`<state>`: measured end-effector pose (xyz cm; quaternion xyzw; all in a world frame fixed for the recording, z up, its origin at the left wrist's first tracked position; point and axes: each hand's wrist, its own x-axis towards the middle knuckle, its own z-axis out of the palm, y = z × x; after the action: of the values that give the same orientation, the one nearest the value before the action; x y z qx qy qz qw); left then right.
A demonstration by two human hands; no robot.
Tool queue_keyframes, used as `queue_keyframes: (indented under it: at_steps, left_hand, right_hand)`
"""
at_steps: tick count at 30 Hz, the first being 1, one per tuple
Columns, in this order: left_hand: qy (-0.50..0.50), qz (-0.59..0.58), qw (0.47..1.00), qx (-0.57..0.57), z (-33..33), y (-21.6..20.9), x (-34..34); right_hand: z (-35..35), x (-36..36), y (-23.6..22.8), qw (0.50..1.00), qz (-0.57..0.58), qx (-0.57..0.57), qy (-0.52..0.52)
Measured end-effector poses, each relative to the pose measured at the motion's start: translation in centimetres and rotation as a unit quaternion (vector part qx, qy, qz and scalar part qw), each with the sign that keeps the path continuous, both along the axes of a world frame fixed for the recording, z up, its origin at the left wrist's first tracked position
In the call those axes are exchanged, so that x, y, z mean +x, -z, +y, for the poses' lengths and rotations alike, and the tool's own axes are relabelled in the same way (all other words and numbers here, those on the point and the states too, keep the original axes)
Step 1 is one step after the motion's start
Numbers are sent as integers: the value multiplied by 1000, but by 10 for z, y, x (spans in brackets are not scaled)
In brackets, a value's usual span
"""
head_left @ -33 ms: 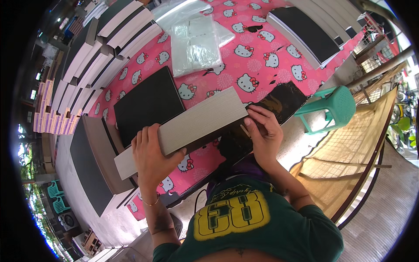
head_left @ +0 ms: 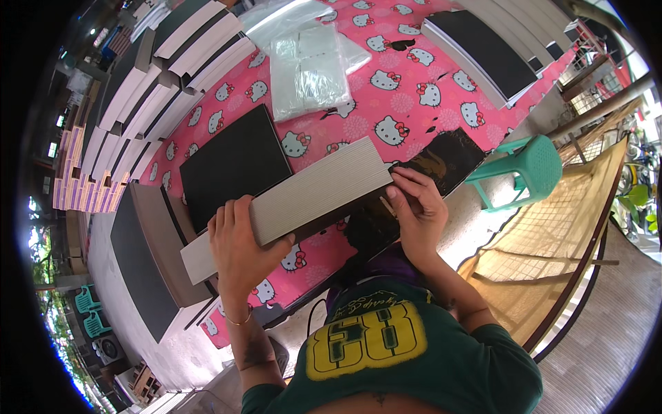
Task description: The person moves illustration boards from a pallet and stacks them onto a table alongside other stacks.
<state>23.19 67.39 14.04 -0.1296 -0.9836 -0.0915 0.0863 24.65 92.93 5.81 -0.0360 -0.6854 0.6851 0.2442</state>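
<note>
A thick black-covered book [head_left: 321, 190] stands on edge across the near side of the table, its long pale, finely lined page edge facing up. My left hand [head_left: 238, 241] straddles it toward its left end, fingers over the far side and thumb on the near side. At the right end, my right hand [head_left: 417, 207] closes thumb and fingers on the book's corner. Behind the book lies a flat black panel or cover [head_left: 234, 165]. A dark, worn board [head_left: 448, 162] extends beyond my right hand. Most of the book's near side is in shadow.
Tall stacks of similar thick books [head_left: 148, 90] rise at the left, with a brown-grey book [head_left: 155, 241] nearer. Clear plastic sleeves [head_left: 310, 76] lie on the pink patterned tablecloth [head_left: 386, 131]. More books [head_left: 483, 55] are far right. A green stool [head_left: 527, 172] stands beside the table.
</note>
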Motion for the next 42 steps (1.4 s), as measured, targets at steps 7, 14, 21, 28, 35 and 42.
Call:
queue_keyframes:
  at_steps: [7,14,21,28,35,42]
  left_hand:
    - [-5,-11,1000,-5,-1,-1,0]
    - [-10,-24,1000,-5,0,-2,-2]
    - [-12,-22,1000,-2,0,0,-2]
    - [-21,-24,999,-7,2,-2,-2]
    - [-21,-47,999,11,1,-6,-4]
    - [-1,-78,997,-2,-2,-12,-7]
  right_hand:
    - [-6,-1,-5,999,2,-54,1]
    - [-2,-2,0,1000,-5,30,6]
    - [-3,0,-1,999,7,-31,-14]
    - [3,4,3,985,23,-111,-127]
    - [-9,6,-13,983,-71,-147,-86]
    - [-1,1,-11,992,-48,-39,-114]
